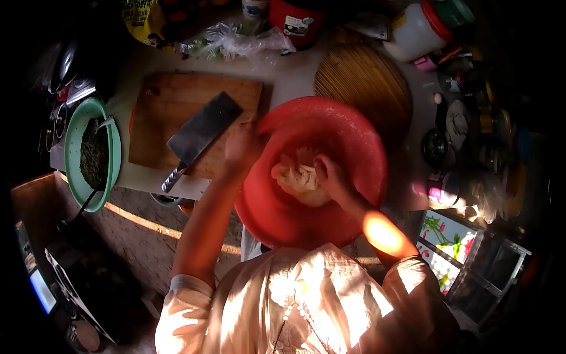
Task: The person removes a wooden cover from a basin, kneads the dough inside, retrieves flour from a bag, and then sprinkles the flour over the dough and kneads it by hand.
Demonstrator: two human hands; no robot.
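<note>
A large red basin point(365, 147) is in front of me, its near side close to my body. Pale, uneven dough point(300, 184) lies in the bottom of it. My right hand point(335, 179) is down in the basin, its fingers closed on the dough's right side. At the basin's left rim, my left hand point(243, 143) grips the edge, its fingertips partly lost in shadow. Just left of that hand, a cleaver point(203, 128) with a broad dark blade rests on a wooden cutting board point(156, 118).
At the left table edge stands a green basin point(114, 156) holding dark chopped filling point(94, 156) and a utensil. Behind the red basin lies a round slatted wooden lid point(362, 76). Plastic bags point(236, 42) and a red bucket point(298, 26) sit at the back. Jars and bottles crowd the right.
</note>
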